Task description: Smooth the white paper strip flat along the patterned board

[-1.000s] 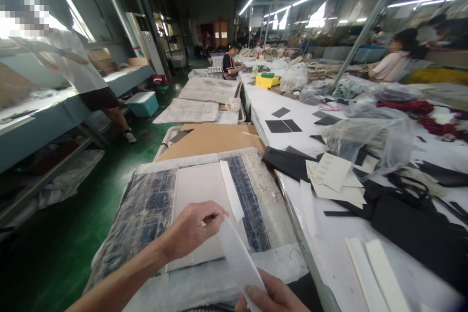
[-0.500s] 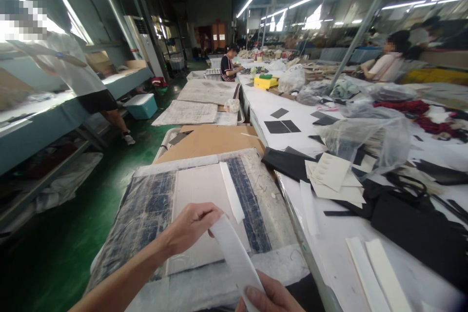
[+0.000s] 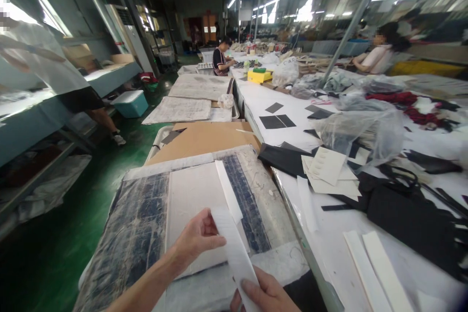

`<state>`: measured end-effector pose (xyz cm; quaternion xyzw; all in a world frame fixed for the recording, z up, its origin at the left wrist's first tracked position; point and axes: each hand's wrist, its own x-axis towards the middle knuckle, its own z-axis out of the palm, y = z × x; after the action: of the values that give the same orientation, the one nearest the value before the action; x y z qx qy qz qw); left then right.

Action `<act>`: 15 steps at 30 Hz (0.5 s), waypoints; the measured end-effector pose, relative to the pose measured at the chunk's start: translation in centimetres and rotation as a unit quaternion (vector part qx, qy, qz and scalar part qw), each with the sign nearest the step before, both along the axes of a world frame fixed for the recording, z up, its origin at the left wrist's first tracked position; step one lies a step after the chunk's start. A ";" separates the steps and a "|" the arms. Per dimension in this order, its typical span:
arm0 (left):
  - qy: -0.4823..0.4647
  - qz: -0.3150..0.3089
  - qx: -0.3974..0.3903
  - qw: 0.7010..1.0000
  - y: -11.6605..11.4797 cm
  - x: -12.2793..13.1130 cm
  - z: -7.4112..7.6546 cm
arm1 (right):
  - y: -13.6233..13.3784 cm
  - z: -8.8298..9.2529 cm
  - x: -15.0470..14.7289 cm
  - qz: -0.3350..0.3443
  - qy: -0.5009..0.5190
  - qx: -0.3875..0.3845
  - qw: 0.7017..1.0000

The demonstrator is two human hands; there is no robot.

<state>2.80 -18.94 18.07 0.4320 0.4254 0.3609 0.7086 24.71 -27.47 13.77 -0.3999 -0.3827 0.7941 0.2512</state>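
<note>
White card panel [image 3: 190,204] and another strip [image 3: 228,190] lay beneath on our table [image 3: 256,190]; we held a white strip [image 3: 234,248], left hand [image 3: 199,239] pinching its top, right hand [image 3: 265,295] gripping its bottom.

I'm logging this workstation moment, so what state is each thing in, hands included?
Left hand: fingers pinching the top end of the white strip.
Right hand: gripping the strip's lower end.
White strip: held up between both hands, off the board.
Second white strip: lying flat on the pale board.
Pale board: flat on the worktop.
Clear plastic bag: crumpled, lying on the white table.
</note>
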 end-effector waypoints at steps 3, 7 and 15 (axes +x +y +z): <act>-0.009 0.019 -0.007 1.000 1.0 0.6 -2.4 | 1.0 -1.8 -0.6 -0.017 -0.002 0.002 1.000; 0.022 0.047 -0.012 0.999 3.4 0.9 -7.0 | 2.7 -5.1 -1.8 -0.060 -0.004 -0.031 0.998; 0.082 0.104 -0.019 0.991 9.7 1.3 -15.7 | 7.7 -12.0 -4.6 -0.178 -0.070 -0.102 0.976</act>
<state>4.13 -9.29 2.35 0.4004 0.5313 0.3880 0.6379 20.07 -19.75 1.73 -0.5396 -0.2388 0.7415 0.3194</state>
